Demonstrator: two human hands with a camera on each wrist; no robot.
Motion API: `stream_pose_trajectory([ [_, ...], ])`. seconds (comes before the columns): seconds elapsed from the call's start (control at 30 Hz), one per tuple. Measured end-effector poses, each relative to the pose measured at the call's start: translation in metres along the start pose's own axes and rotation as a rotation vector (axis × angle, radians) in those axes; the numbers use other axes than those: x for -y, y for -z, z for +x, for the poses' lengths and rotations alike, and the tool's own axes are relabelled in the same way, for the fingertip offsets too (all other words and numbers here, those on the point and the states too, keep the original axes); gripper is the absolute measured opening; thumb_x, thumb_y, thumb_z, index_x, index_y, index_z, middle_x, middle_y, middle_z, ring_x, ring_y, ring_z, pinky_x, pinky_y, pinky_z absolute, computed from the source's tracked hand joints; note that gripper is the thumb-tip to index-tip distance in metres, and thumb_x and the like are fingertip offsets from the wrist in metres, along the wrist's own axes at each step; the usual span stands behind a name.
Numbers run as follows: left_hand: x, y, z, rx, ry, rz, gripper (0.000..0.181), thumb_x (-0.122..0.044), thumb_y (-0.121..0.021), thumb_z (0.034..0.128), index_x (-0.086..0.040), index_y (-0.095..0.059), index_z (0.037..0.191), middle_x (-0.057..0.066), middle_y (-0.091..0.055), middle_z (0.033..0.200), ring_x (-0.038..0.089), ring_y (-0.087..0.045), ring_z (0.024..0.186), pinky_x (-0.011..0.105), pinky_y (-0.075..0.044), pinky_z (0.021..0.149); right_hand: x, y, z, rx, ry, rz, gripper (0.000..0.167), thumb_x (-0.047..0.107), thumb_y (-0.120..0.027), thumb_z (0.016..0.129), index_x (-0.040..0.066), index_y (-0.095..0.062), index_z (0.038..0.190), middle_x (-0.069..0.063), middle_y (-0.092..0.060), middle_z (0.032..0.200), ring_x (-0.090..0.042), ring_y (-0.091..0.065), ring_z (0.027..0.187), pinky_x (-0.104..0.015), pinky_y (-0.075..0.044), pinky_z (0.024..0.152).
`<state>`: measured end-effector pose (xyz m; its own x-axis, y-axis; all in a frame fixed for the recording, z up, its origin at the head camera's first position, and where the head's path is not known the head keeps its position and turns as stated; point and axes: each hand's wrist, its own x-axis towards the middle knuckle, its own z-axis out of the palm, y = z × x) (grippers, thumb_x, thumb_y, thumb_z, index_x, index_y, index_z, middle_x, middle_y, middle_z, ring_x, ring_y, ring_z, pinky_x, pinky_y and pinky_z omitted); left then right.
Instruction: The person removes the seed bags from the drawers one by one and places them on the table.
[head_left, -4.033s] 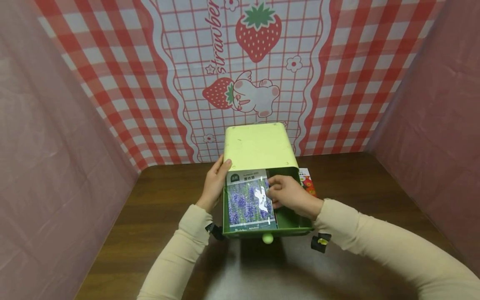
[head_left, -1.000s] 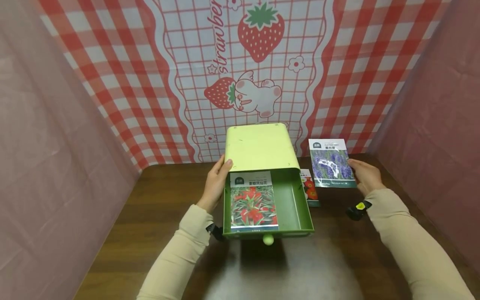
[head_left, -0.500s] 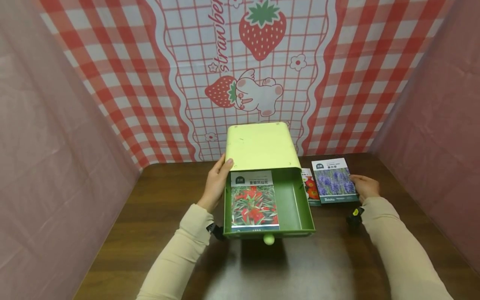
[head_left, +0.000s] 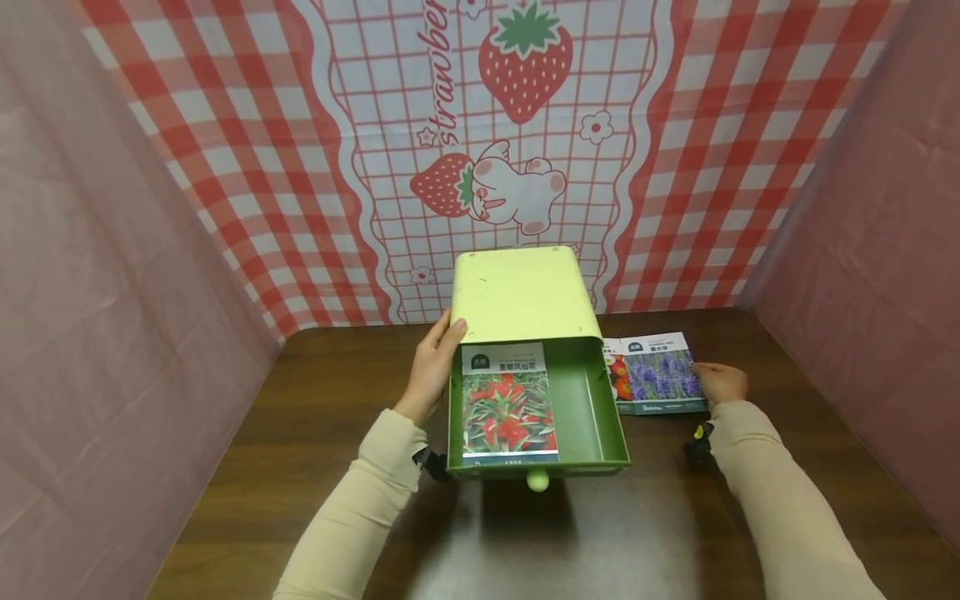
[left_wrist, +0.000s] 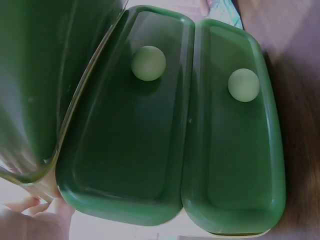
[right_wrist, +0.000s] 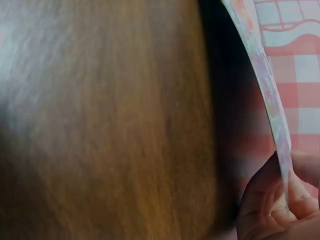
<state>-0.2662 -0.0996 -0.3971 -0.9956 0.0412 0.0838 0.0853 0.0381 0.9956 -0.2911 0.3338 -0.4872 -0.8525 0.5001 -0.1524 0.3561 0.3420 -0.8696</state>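
Note:
A pale-green drawer box point(head_left: 525, 292) stands at the table's middle, its green top drawer point(head_left: 579, 404) pulled out. My left hand point(head_left: 431, 371) holds the box's left side, thumb at the front edge and fingers along the side. In the drawer's left part lies a seed packet with red flowers point(head_left: 510, 408). To the right of the box, my right hand point(head_left: 722, 383) pinches the right edge of a lavender seed packet point(head_left: 663, 375). That packet covers part of another seed packet with red and orange flowers point(head_left: 618, 379), itself partly hidden by the drawer.
Two closed lower drawers with round knobs, an upper one point(left_wrist: 125, 140) and a lower one point(left_wrist: 235, 155), show in the left wrist view. The brown wooden table point(head_left: 322, 442) meets a strawberry-print checked cloth point(head_left: 697, 167) behind, with pink cloth point(head_left: 862, 233) at the sides.
My right hand has taken the lavender packet out of the drawer, uncovering the red-flowered one, then lowered it and slid it left over the other packet. My left hand has stayed on the box.

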Motion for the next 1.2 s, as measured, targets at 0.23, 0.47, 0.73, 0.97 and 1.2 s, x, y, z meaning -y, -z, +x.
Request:
stream_pose_trajectory([
  [0.23, 0.000, 0.000, 0.000, 0.005, -0.001, -0.004, 0.071, -0.057, -0.053, 0.0953, -0.026, -0.030, 0.155, 0.002, -0.030, 0.160, 0.023, -0.026, 0.148, 0.046, -0.025, 0.121, 0.001, 0.004, -0.001, 0.056, 0.099, -0.223, 0.047, 0.024, -0.060, 0.094, -0.014, -0.061, 0.122, -0.032, -0.059, 0.125, -0.043, -0.056, 0.111, -0.033, -0.048, 0.075],
  [0.47, 0.000, -0.001, 0.000, 0.003, 0.005, -0.015, 0.071, -0.055, -0.054, 0.0954, -0.025, -0.031, 0.155, 0.002, -0.032, 0.160, 0.023, -0.032, 0.145, 0.043, -0.030, 0.119, -0.001, 0.006, 0.001, 0.084, 0.131, -0.300, 0.045, 0.026, -0.061, 0.093, -0.012, -0.063, 0.117, -0.031, -0.061, 0.120, -0.042, -0.058, 0.105, -0.037, -0.048, 0.074],
  [0.73, -0.002, -0.001, -0.002, 0.002, 0.013, -0.036, 0.068, -0.053, -0.054, 0.0959, -0.027, -0.031, 0.154, 0.003, -0.032, 0.159, 0.024, -0.038, 0.141, 0.044, -0.035, 0.116, 0.002, 0.006, -0.001, 0.101, 0.139, -0.319, 0.047, 0.026, -0.060, 0.093, -0.012, -0.061, 0.120, -0.032, -0.059, 0.124, -0.046, -0.056, 0.109, -0.050, -0.050, 0.085],
  [0.97, -0.002, -0.001, -0.002, 0.000, 0.031, -0.053, 0.067, -0.055, -0.055, 0.0948, -0.031, -0.032, 0.153, 0.004, -0.040, 0.154, 0.026, -0.055, 0.125, 0.043, -0.047, 0.106, 0.004, 0.007, -0.005, 0.082, 0.165, -0.365, 0.045, 0.023, -0.056, 0.094, -0.013, -0.060, 0.122, -0.033, -0.057, 0.126, -0.048, -0.055, 0.112, -0.055, -0.048, 0.091],
  [1.2, -0.002, -0.001, -0.001, 0.001, 0.020, -0.047, 0.068, -0.055, -0.055, 0.0949, -0.030, -0.032, 0.153, 0.003, -0.034, 0.158, 0.024, -0.041, 0.139, 0.043, -0.038, 0.115, 0.011, 0.008, -0.006, 0.042, 0.202, -0.336, 0.045, 0.024, -0.051, 0.097, -0.012, -0.060, 0.122, -0.033, -0.058, 0.126, -0.047, -0.055, 0.112, -0.054, -0.047, 0.091],
])
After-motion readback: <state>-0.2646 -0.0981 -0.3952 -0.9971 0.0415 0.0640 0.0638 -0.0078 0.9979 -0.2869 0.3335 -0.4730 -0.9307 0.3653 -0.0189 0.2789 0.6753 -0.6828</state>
